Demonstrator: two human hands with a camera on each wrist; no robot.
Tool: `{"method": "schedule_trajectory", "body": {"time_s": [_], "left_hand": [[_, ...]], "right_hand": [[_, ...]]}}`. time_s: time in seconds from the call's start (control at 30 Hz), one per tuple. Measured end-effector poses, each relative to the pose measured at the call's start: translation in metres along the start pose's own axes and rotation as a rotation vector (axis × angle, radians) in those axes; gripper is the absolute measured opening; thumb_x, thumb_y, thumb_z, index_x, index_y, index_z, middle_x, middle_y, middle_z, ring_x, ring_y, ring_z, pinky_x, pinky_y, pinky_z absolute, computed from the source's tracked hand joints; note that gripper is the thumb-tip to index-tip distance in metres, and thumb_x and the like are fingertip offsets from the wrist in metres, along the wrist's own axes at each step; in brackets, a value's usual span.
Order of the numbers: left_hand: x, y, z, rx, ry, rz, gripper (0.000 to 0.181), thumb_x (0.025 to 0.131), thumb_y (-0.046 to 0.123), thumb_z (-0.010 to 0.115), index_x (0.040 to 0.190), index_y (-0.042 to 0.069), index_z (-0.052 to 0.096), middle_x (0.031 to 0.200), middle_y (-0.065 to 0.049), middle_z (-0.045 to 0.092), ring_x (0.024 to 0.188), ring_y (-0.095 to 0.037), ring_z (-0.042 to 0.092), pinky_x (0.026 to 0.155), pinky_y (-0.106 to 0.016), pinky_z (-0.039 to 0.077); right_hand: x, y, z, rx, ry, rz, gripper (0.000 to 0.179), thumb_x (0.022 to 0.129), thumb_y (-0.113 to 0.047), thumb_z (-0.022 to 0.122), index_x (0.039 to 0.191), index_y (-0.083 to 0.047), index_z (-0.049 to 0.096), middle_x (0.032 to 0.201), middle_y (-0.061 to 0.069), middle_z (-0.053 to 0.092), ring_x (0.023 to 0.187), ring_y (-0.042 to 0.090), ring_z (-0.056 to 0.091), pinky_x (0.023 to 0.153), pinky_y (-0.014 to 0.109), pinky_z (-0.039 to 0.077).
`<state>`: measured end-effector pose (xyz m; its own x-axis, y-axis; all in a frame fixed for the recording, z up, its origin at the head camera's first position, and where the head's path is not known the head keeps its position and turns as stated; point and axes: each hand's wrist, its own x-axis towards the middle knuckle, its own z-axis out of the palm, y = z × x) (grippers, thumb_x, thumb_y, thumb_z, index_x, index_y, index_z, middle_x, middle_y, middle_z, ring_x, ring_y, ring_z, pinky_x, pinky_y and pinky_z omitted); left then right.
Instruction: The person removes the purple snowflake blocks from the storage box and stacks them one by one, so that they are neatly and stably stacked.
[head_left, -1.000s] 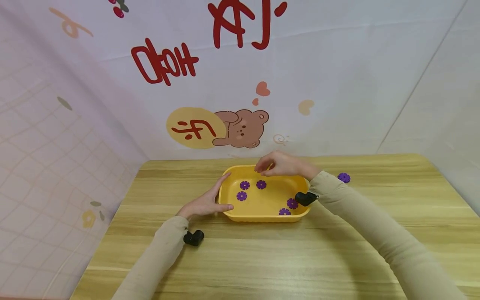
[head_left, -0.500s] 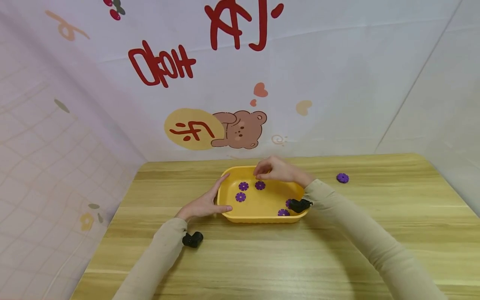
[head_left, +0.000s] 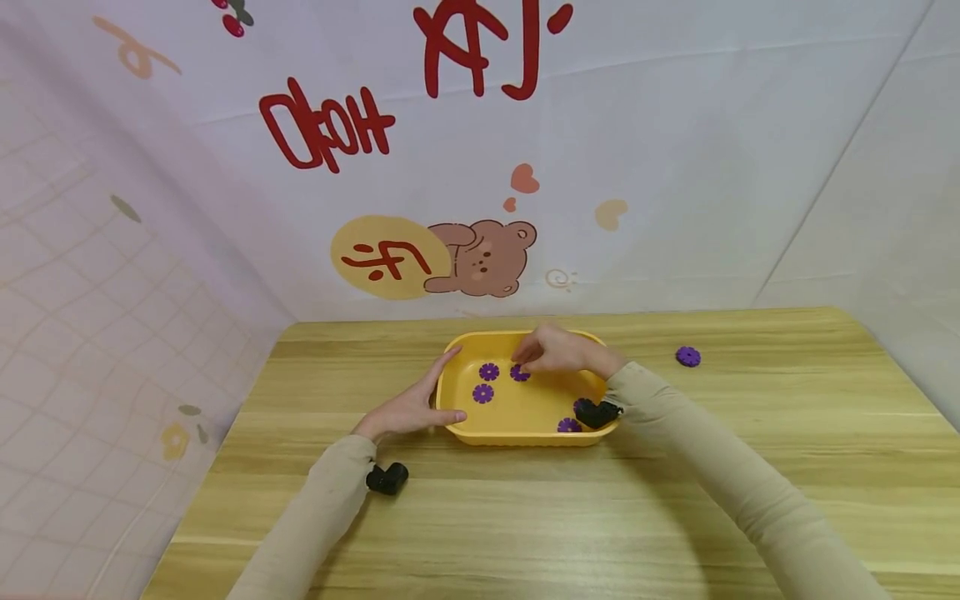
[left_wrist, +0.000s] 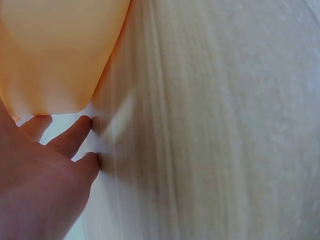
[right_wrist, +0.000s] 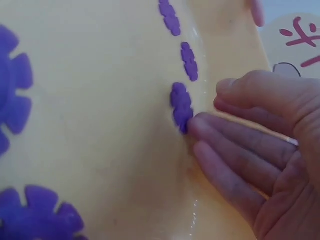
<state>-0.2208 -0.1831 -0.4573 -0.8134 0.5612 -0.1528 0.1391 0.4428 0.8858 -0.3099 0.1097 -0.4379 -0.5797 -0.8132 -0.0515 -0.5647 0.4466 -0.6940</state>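
A shallow yellow plastic tray (head_left: 517, 438) stands on the table. My left hand (head_left: 408, 408) holds its left end, thumb over the near rim and index finger along the far corner; in the left wrist view, other fingers (left_wrist: 70, 137) lie against and below the outer wall. Inside the tray, my right hand (head_left: 558, 350) reaches down to a purple notched snowflake disc (head_left: 519, 373). In the right wrist view its fingertips touch the edge of that disc (right_wrist: 181, 107), while the thumb stays apart from it. Two more discs (head_left: 489, 372) (head_left: 483, 393) lie to the left.
Near the tray's right front corner lie two further purple discs (head_left: 569, 425), one partly hidden by the black wrist camera (head_left: 597, 413). Another purple piece (head_left: 687, 357) lies on the wooden table (head_left: 480, 533), right of the tray. A printed white cloth (head_left: 675, 167) hangs behind.
My right hand has come down from above the tray's far rim to the purple disc inside. The left hand keeps its place on the tray.
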Motion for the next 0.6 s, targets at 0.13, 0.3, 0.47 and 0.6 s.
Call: {"method": "schedule_trajectory", "body": {"time_s": [0.13,0.3,0.47,0.6], "left_hand": [[0.0,0.0,0.0,-0.002,-0.004,-0.005,0.103,0.086,0.026,0.075,0.154,0.038,-0.001,0.16,-0.009,-0.009,0.144,-0.031,0.006,0.114,-0.049,0.012],[0.002,0.0,-0.001,-0.004,-0.007,-0.011,0.103,0.086,0.027,0.075,0.154,0.038,-0.001,0.16,-0.008,-0.01,0.144,-0.031,0.007,0.114,-0.05,0.012],[0.002,0.001,-0.001,-0.017,-0.009,-0.017,0.103,0.086,0.025,0.075,0.154,0.038,-0.001,0.16,-0.008,-0.009,0.144,-0.032,0.009,0.113,-0.05,0.015],[0.001,0.001,0.0,-0.014,-0.008,-0.017,0.103,0.086,0.024,0.075,0.154,0.038,-0.001,0.16,-0.008,-0.009,0.143,-0.031,0.013,0.113,-0.048,0.017]], "right_hand": [[0.002,-0.001,0.003,0.051,-0.045,-0.028,0.029,0.088,-0.004,0.066,0.114,0.007,0.067,0.11,0.015,0.069,0.103,0.024,0.065,0.088,0.03,0.051],[0.005,-0.003,0.006,0.083,-0.065,-0.055,0.03,0.088,-0.002,0.066,0.116,0.007,0.066,0.113,0.016,0.067,0.104,0.026,0.064,0.09,0.031,0.051],[0.01,-0.006,0.008,0.06,-0.054,-0.054,0.03,0.088,-0.002,0.065,0.117,0.006,0.065,0.112,0.015,0.068,0.102,0.023,0.064,0.089,0.03,0.051],[0.012,-0.009,0.008,0.018,-0.03,-0.022,0.031,0.087,-0.002,0.065,0.117,0.006,0.066,0.111,0.014,0.068,0.099,0.022,0.064,0.087,0.031,0.052]]}}
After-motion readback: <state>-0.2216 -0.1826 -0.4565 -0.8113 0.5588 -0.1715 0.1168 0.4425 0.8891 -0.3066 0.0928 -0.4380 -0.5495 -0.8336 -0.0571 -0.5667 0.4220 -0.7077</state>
